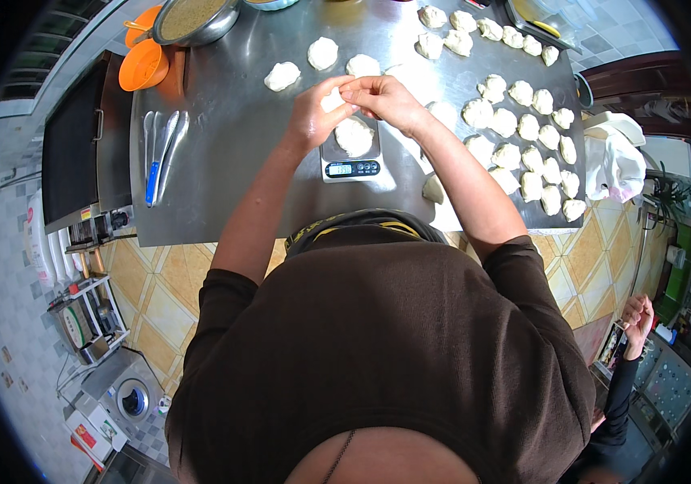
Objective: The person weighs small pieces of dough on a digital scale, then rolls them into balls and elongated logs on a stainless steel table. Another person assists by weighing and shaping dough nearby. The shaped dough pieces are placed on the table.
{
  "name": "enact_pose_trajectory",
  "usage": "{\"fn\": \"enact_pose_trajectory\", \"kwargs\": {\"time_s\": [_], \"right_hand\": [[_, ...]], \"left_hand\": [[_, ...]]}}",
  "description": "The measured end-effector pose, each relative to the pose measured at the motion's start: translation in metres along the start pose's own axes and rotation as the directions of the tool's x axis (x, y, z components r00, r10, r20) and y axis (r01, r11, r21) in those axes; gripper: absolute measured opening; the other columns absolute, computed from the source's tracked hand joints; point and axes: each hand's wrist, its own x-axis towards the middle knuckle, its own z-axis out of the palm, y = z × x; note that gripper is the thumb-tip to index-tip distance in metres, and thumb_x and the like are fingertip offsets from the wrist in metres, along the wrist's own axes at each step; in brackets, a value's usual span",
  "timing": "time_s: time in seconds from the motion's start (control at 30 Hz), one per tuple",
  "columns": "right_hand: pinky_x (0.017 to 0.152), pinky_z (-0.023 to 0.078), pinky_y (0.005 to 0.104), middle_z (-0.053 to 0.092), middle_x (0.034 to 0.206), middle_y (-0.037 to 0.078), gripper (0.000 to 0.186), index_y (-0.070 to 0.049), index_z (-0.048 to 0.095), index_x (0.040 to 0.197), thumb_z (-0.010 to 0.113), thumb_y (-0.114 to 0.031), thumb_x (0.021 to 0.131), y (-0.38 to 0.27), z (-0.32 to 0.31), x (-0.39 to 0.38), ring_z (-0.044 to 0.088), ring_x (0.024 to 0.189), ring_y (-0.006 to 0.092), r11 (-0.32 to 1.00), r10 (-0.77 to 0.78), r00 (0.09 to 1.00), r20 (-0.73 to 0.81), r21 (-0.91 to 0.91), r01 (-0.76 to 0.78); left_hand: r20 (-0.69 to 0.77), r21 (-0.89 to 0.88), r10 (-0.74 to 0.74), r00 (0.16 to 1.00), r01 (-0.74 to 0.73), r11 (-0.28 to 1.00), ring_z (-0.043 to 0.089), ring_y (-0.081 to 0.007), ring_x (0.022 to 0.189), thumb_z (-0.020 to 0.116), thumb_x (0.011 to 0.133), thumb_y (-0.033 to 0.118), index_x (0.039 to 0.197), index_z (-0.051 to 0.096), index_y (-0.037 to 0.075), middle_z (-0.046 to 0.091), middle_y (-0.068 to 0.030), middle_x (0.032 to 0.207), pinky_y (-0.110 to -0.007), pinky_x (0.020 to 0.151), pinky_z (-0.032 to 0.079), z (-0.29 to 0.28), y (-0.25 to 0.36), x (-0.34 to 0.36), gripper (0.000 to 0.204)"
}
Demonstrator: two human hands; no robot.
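Observation:
My left hand [317, 113] holds a small piece of white dough [332, 100] above a digital scale [351, 168] on the steel table. My right hand [386, 102] meets it from the right, with finger and thumb closed at the same piece. A rough dough lump [353, 139] rests on the scale's platform just below my hands. Beyond them lie several loose dough lumps [322, 53], and rows of more dough pieces [528, 127] cover the table's right part.
A large pan [192, 20] and orange containers [142, 67] stand at the back left of the steel table [208, 177]. Long-handled metal utensils [160, 157] lie at left. A white bag [613, 161] hangs right. Another person's hand [637, 319] and dark sleeve show at lower right.

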Motion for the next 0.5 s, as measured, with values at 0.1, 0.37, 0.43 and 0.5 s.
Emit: {"fn": "enact_pose_trajectory", "kwargs": {"time_s": [0.1, 0.37, 0.43, 0.5], "right_hand": [[0.069, 0.051, 0.0259, 0.069, 0.085, 0.006, 0.029, -0.002, 0.070, 0.107, 0.070, -0.023, 0.088, 0.012, -0.005, 0.005, 0.062, 0.075, 0.0113, 0.988, -0.025, 0.994, -0.111, -0.157, 0.007], [0.100, 0.046, 0.0400, 0.054, 0.134, 0.017, 0.059, -0.009, 0.058, 0.130, 0.078, -0.027, 0.077, 0.092, 0.006, -0.002, 0.055, 0.118, 0.0330, 0.577, -0.385, 0.923, -0.014, -0.784, 0.229], [0.107, 0.040, 0.0410, 0.040, 0.147, 0.016, 0.079, -0.015, 0.047, 0.140, 0.082, -0.028, 0.070, 0.097, 0.013, -0.009, 0.042, 0.130, 0.0355, 0.514, -0.257, 0.962, 0.092, -0.830, 0.216], [0.107, 0.041, 0.0404, 0.038, 0.148, 0.015, 0.085, -0.017, 0.045, 0.141, 0.084, -0.028, 0.067, 0.094, 0.019, -0.014, 0.041, 0.131, 0.0354, 0.349, -0.247, 0.949, 0.195, -0.896, 0.275]], "left_hand": [[-0.064, -0.053, -0.103, 0.993, 0.099, 0.994, 0.068, -0.0202, 0.087, 0.071, 0.083, 0.018, 0.111, 0.067, 0.005, 0.071, -0.0122, 0.094, -0.032, 0.079, 0.052, 0.001, -0.023, -0.005, 0.031], [-0.167, 0.130, -0.339, 0.926, 0.361, 0.923, 0.061, -0.0181, 0.062, 0.067, 0.086, 0.033, 0.078, 0.069, 0.003, 0.066, -0.0118, 0.068, -0.034, 0.059, 0.046, -0.014, -0.088, -0.033, 0.031], [-0.129, 0.198, -0.468, 0.874, 0.485, 0.852, 0.059, -0.0181, 0.060, 0.066, 0.087, 0.034, 0.076, 0.069, 0.002, 0.065, -0.0116, 0.066, -0.034, 0.058, 0.045, -0.016, -0.088, -0.037, 0.034], [-0.122, 0.181, -0.518, 0.847, 0.532, 0.827, 0.059, -0.0186, 0.059, 0.065, 0.087, 0.036, 0.076, 0.070, 0.002, 0.065, -0.0119, 0.064, -0.034, 0.058, 0.045, -0.017, -0.085, -0.040, 0.036]]}}
